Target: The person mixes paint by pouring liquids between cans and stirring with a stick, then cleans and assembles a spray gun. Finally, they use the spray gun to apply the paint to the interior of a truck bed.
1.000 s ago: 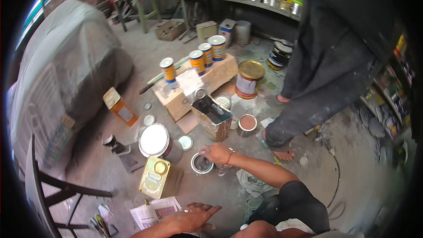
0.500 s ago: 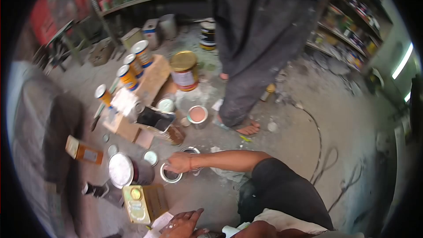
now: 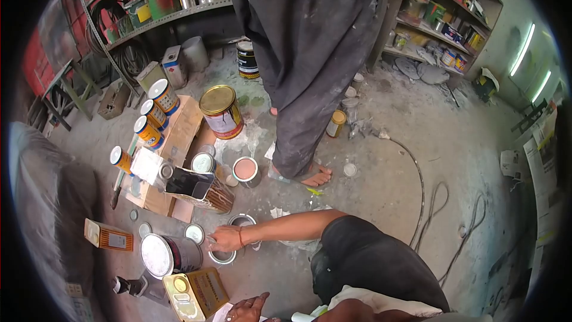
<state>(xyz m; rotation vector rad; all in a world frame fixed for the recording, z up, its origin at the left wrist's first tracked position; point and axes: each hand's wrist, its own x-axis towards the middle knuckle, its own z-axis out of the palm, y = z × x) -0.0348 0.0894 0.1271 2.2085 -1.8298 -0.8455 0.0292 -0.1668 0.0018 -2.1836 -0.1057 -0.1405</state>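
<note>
My right hand [image 3: 226, 238] reaches left over a small open can [image 3: 222, 257], its fingers bent together at the far rim. A grey-rimmed open can [image 3: 243, 220] stands just behind, partly hidden by the wrist. Down at the bottom edge is my left hand [image 3: 247, 309], palm down with fingers stretched, near a pale sheet [image 3: 221, 313]. Left of the right hand lies a round pale lid [image 3: 194, 234]. A large tin with a white lid [image 3: 159, 256] leans beside a yellow metal can [image 3: 196, 292].
Another person [image 3: 316, 71] stands barefoot ahead. Before them are a can of pink paste [image 3: 245, 170], a gold-lidded tin [image 3: 219, 101] and an open rectangular tin [image 3: 199, 189]. Orange-blue cans [image 3: 149, 133] stand by a cardboard box [image 3: 179, 131]. A cable [image 3: 420, 185] lies on the right.
The view has shifted, so the scene sits lower and further left. My right hand stays by the small can, now nearer its far rim. My left hand is lower in view.
</note>
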